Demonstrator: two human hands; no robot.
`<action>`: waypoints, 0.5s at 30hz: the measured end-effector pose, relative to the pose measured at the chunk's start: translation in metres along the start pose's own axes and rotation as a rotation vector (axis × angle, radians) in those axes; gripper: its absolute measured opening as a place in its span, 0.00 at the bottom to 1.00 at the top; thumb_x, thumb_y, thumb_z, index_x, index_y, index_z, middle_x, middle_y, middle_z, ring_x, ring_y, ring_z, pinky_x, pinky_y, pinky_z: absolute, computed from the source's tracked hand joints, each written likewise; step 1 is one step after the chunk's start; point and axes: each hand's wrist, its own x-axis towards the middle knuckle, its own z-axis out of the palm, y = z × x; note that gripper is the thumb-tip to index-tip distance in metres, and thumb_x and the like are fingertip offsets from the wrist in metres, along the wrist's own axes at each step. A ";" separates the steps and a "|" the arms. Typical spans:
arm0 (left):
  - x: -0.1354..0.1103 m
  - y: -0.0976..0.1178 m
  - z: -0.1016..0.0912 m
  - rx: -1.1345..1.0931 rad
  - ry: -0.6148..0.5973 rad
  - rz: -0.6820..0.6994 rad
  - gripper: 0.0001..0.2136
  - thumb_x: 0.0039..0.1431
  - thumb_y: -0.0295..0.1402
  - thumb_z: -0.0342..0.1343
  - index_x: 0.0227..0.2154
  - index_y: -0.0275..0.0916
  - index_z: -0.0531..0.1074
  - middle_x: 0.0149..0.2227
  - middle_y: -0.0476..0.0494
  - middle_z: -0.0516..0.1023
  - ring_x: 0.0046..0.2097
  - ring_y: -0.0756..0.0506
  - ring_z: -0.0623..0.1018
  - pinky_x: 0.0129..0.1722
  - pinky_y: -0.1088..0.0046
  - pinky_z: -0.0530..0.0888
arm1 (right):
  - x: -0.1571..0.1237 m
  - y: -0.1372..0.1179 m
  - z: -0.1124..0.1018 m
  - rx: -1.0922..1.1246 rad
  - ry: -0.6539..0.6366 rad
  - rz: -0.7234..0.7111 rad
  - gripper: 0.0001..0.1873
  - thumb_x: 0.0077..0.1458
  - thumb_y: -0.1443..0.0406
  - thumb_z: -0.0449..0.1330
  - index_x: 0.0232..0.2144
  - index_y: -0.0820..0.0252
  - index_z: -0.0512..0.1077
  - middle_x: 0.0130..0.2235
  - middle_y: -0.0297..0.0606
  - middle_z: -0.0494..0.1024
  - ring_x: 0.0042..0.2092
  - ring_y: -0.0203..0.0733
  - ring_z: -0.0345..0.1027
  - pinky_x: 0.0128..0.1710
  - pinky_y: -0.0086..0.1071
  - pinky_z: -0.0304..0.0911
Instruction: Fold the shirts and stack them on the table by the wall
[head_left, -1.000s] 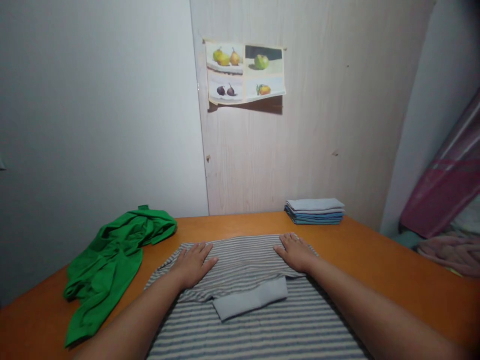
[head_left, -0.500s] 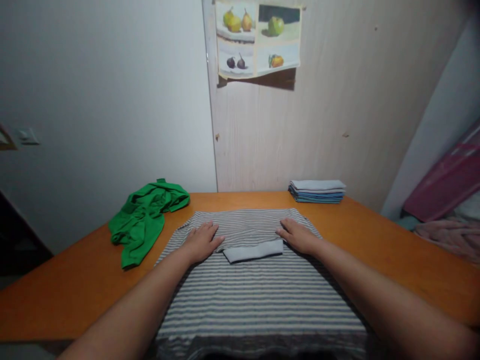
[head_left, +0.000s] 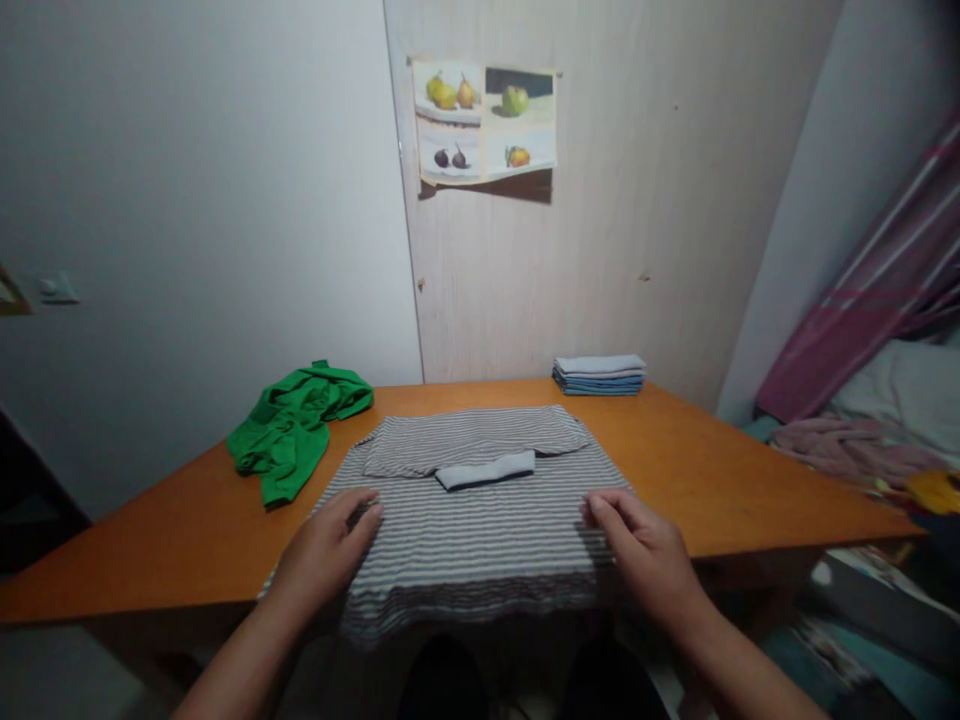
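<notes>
A grey-and-white striped shirt (head_left: 480, 530) lies spread on the table, its near hem hanging over the front edge. Its far part is folded toward me, and a light grey collar strip (head_left: 487, 470) rests at the middle of that fold. My left hand (head_left: 326, 548) is over the shirt's left side, fingers loosely bent and thumb apart, with no cloth seen in it. Over the right side is my right hand (head_left: 645, 545), fingers curled and thumb tip close to the forefinger; no fabric is seen lifted by it.
A crumpled green garment (head_left: 292, 425) lies on the orange table (head_left: 697, 470) at the left. At the back right stands a stack of folded cloths (head_left: 598, 376). A fruit picture sheet (head_left: 484, 125) hangs on the wall. A pink curtain (head_left: 840, 320) and bedding are at the right.
Both hands have come off the folded far part and moved back toward me, to the shirt's nearer sides. The view has shifted, showing more of the table's front edge.
</notes>
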 end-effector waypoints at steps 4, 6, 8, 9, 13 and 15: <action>-0.021 -0.005 -0.010 0.110 0.178 -0.046 0.22 0.61 0.48 0.49 0.46 0.39 0.77 0.50 0.37 0.80 0.53 0.37 0.78 0.56 0.60 0.72 | -0.045 0.003 0.010 0.234 -0.042 0.217 0.21 0.60 0.48 0.58 0.29 0.58 0.75 0.29 0.37 0.78 0.34 0.42 0.72 0.35 0.32 0.65; -0.032 -0.010 -0.014 0.171 0.264 -0.061 0.22 0.60 0.48 0.48 0.44 0.38 0.77 0.49 0.35 0.79 0.53 0.35 0.77 0.57 0.58 0.71 | -0.063 0.018 0.016 0.326 -0.037 0.373 0.22 0.57 0.47 0.60 0.28 0.59 0.74 0.28 0.37 0.78 0.30 0.41 0.71 0.30 0.31 0.64; -0.045 -0.014 -0.017 0.220 0.351 -0.088 0.23 0.59 0.48 0.47 0.44 0.36 0.76 0.48 0.32 0.78 0.54 0.34 0.76 0.58 0.56 0.70 | -0.077 0.038 0.019 0.395 -0.002 0.501 0.23 0.54 0.45 0.62 0.29 0.60 0.74 0.28 0.37 0.78 0.29 0.40 0.70 0.25 0.29 0.61; -0.052 -0.015 -0.018 0.239 0.390 -0.107 0.24 0.59 0.48 0.46 0.45 0.35 0.76 0.48 0.30 0.78 0.54 0.33 0.75 0.58 0.55 0.70 | -0.082 0.049 0.019 0.428 0.029 0.541 0.23 0.53 0.45 0.63 0.30 0.60 0.74 0.29 0.38 0.78 0.30 0.40 0.71 0.25 0.28 0.62; -0.076 -0.013 -0.019 0.247 0.514 -0.217 0.26 0.58 0.50 0.47 0.46 0.34 0.74 0.44 0.30 0.76 0.55 0.31 0.73 0.58 0.52 0.70 | -0.091 0.081 0.014 0.505 0.269 0.661 0.29 0.46 0.45 0.68 0.42 0.58 0.74 0.39 0.38 0.81 0.40 0.45 0.75 0.30 0.30 0.68; -0.083 -0.011 -0.017 0.186 0.582 -0.279 0.26 0.56 0.52 0.50 0.46 0.34 0.73 0.42 0.33 0.75 0.53 0.32 0.74 0.57 0.52 0.71 | -0.088 0.087 0.009 0.515 0.368 0.640 0.31 0.43 0.46 0.71 0.43 0.58 0.74 0.41 0.38 0.81 0.43 0.47 0.76 0.33 0.31 0.70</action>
